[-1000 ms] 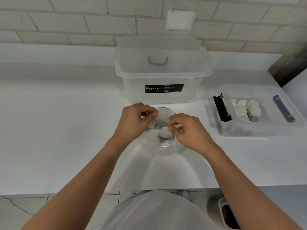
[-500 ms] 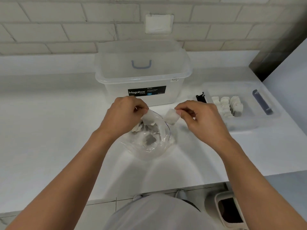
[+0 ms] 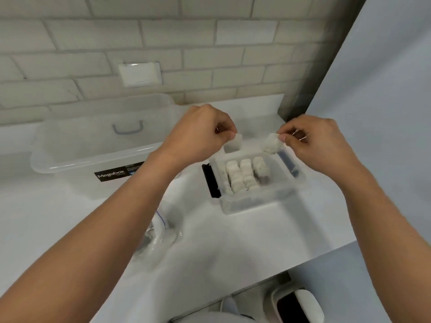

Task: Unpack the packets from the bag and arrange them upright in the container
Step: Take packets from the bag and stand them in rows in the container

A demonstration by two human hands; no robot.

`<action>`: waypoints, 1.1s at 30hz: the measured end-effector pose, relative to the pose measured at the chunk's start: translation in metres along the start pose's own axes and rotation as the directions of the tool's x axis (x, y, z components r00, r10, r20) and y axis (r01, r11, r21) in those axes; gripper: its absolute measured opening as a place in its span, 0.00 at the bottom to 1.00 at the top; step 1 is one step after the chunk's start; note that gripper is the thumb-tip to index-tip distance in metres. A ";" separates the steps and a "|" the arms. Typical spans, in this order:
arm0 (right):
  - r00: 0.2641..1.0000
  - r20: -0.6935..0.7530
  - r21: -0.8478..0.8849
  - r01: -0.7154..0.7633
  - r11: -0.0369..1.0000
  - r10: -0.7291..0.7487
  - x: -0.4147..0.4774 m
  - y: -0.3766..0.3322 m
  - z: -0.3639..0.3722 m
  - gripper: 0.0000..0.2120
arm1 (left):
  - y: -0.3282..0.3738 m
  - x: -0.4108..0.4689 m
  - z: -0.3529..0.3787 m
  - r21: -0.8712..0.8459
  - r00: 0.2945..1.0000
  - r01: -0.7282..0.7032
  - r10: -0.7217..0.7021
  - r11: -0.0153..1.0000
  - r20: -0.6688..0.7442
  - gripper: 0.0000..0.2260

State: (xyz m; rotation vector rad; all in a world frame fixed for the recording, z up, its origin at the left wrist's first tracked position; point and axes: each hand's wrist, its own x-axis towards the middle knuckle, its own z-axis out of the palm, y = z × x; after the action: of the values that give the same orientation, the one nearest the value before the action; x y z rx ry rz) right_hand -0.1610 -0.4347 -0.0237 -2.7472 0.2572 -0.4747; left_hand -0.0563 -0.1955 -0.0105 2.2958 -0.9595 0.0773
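Pinching a white packet apiece, both hands hover over the small clear container (image 3: 256,202). The left hand (image 3: 200,134) nips the left packet (image 3: 234,144) between thumb and forefinger, its other fingers curled; the right hand (image 3: 319,145) nips the right packet (image 3: 271,143) likewise. Rows of packets (image 3: 242,176) stand upright inside. The crumpled bag (image 3: 158,231) lies on the counter (image 3: 233,248), nearer and to the left
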 end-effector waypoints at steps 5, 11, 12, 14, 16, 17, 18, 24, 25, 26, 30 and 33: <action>0.953 0.303 -0.120 0.065 0.991 -0.026 0.027 0.053 0.038 0.06 | 0.010 0.035 0.066 0.055 0.992 0.024 -0.031 0.998 0.121 0.05; 0.806 0.591 -0.293 0.252 0.922 -0.033 0.042 0.069 0.079 0.11 | -0.004 0.042 0.112 0.077 0.969 0.164 -0.175 0.983 0.175 0.05; 0.782 0.622 -0.319 0.286 0.904 -0.028 0.044 0.068 0.083 0.12 | -0.006 0.042 0.116 0.078 0.966 0.180 -0.191 0.981 0.174 0.05; 0.747 0.664 -0.358 0.347 0.867 -0.025 0.046 0.067 0.091 0.14 | -0.012 0.041 0.121 0.071 0.960 0.213 -0.222 0.974 0.169 0.05; 0.724 0.690 -0.378 0.385 0.842 -0.021 0.049 0.065 0.094 0.14 | -0.015 0.041 0.126 0.064 0.954 0.240 -0.248 0.969 0.169 0.05; 0.711 0.703 -0.380 0.399 0.834 -0.020 0.050 0.063 0.094 0.12 | -0.016 0.042 0.128 0.064 0.951 0.250 -0.257 0.966 0.172 0.05; 0.698 0.715 -0.381 0.411 0.828 -0.018 0.051 0.061 0.093 0.11 | -0.017 0.042 0.131 0.063 0.947 0.260 -0.267 0.964 0.177 0.05; 0.705 0.708 -0.420 0.449 0.789 -0.024 0.055 0.057 0.101 0.10 | -0.017 0.045 0.140 0.047 0.935 0.297 -0.300 0.954 0.190 0.05; 0.717 0.696 -0.426 0.457 0.781 -0.040 0.055 0.057 0.104 0.13 | -0.016 0.046 0.141 0.047 0.936 0.293 -0.297 0.955 0.188 0.05; 0.724 0.687 -0.430 0.465 0.774 -0.053 0.054 0.057 0.104 0.16 | -0.016 0.047 0.143 0.047 0.938 0.288 -0.291 0.957 0.187 0.05; 0.789 0.603 -0.413 0.432 0.801 -0.115 0.057 0.063 0.092 0.10 | -0.011 0.050 0.151 0.035 0.940 0.266 -0.267 0.963 0.214 0.05; 0.929 0.318 -0.351 0.302 0.886 -0.190 0.058 0.085 0.081 0.09 | -0.003 0.055 0.161 -0.005 0.936 0.241 -0.231 0.971 0.265 0.05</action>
State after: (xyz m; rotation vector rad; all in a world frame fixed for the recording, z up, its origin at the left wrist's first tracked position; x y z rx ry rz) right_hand -0.0889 -0.5028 -0.1091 -3.2190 -0.0863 -0.0974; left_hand -0.0432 -0.3214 -0.1244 2.4077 -0.7946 -0.3529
